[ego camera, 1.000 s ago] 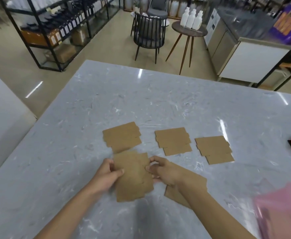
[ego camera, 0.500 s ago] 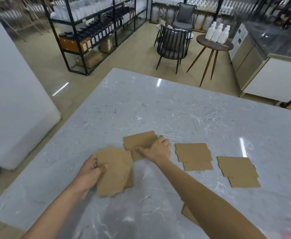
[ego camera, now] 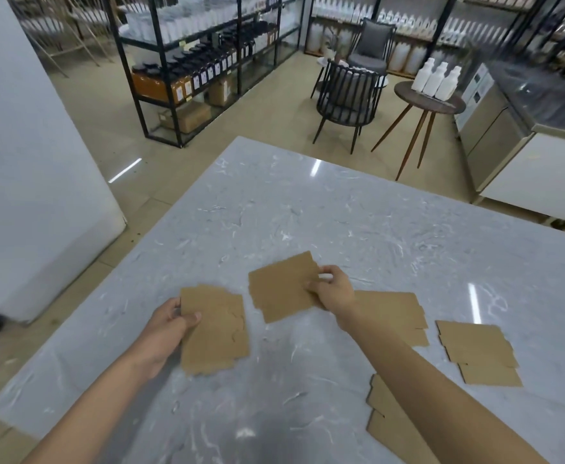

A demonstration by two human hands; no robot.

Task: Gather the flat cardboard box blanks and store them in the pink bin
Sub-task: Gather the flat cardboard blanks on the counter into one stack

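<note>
My left hand (ego camera: 165, 324) grips a small stack of flat brown cardboard blanks (ego camera: 216, 331) by its left edge, just above the marble table (ego camera: 308, 212). My right hand (ego camera: 333, 289) pinches the right edge of another blank (ego camera: 283, 288), lifted and tilted off the table. Three more blanks lie flat: one (ego camera: 398, 311) partly behind my right wrist, one (ego camera: 478, 351) at the right, one (ego camera: 386, 421) under my right forearm near the front edge. The pink bin is out of view.
The table's left edge drops to the floor beside a white wall block (ego camera: 23, 162). Beyond the far edge stand a black chair (ego camera: 348, 98), a round side table with white bottles (ego camera: 430, 98), black shelving (ego camera: 201, 61) and a counter (ego camera: 525, 128).
My right hand has closed on the blank it was reaching over and raised it off the table. My left hand still holds the stack. The view has shifted left, away from the bin.
</note>
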